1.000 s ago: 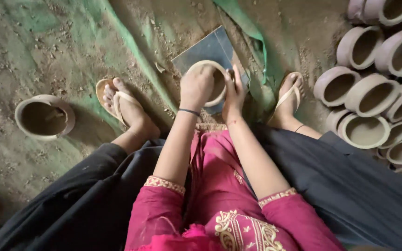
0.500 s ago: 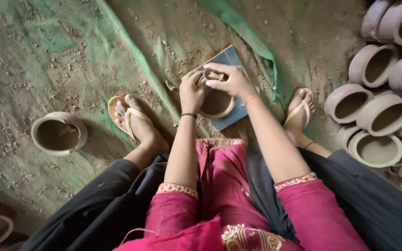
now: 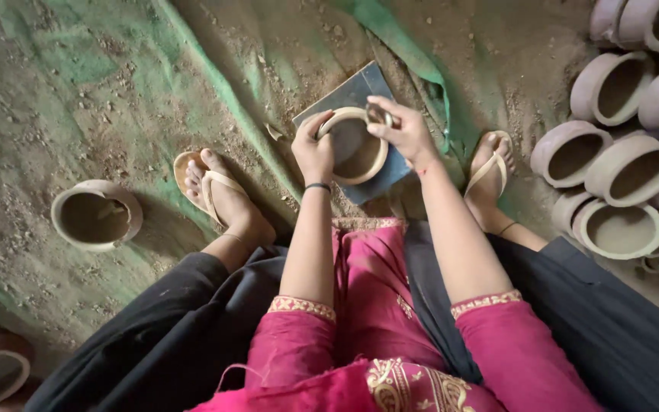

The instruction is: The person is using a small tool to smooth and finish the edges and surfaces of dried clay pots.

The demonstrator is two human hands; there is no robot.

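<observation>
The left hand (image 3: 313, 149) has its grip closed on the near-left rim of a small unfired clay pot (image 3: 354, 145), fingers curled over the pale lip and thumb outside the wall. The right hand (image 3: 404, 131) grips the opposite, far-right part of the same rim, fingertips (image 3: 379, 114) pinched on the lip; something small may be between them, but it is too blurred to tell. The pot sits between the two grips, mouth tilted up toward the camera, held just above a dark blue flat slab (image 3: 348, 95) that lies on the dirt floor (image 3: 78, 69). A thin dark bangle (image 3: 317, 186) circles the left wrist.

Left of the left grip, a foot in a sandal (image 3: 219, 194) rests on the floor, and farther left, well apart, a lone clay pot (image 3: 97, 216) stands upright. Just right of the right grip is the other sandalled foot (image 3: 490, 172). Beyond it, well to the right, a heap of similar clay pots (image 3: 619, 164) lies on their sides, touching one another. A green cloth strip (image 3: 413, 65) runs across the floor behind the slab.
</observation>
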